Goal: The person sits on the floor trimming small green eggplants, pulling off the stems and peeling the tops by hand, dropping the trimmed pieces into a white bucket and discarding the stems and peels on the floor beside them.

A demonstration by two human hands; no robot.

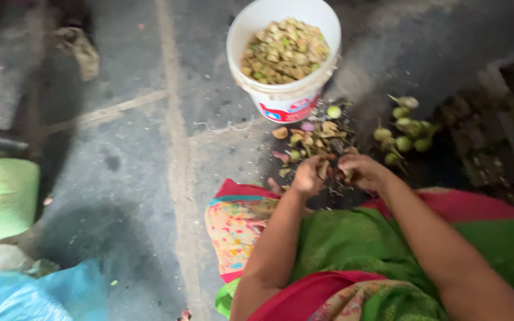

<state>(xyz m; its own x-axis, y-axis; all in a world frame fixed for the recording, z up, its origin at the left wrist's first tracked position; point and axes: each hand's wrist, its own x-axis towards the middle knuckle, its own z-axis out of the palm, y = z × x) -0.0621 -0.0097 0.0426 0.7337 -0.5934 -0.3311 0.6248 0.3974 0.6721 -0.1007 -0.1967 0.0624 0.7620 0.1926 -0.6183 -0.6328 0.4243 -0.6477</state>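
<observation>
The left hand (309, 176) and the right hand (359, 171) meet low over the floor (132, 178), at about 12 o'clock from the person's lap. The left fingers (322, 166) are clenched round a thin, pale strip of husk (323, 170); the right fingers are curled round something small, but the blur hides what it is.

Just beyond the hands, at 12 o'clock, lies a loose heap of peelings (307, 139): curled, dry-looking scraps in tan, pink and pale green, scattered on the rough grey concrete. At 2 o'clock from the hands sits a cluster of round green fruits (404, 134) with smooth skins and short stalks, touching one another.

Further out at 12 o'clock stands a white plastic bucket (281, 98), round and smooth-walled, with a red and blue label low on its side. It is filled nearly to the rim with chopped pieces (285, 50), chunky and mixed beige and green.

The lap is covered by a green cloth (352, 244) with a red border and a flowered edge. At 8 o'clock lies a crumpled blue plastic bag (37, 294).
</observation>
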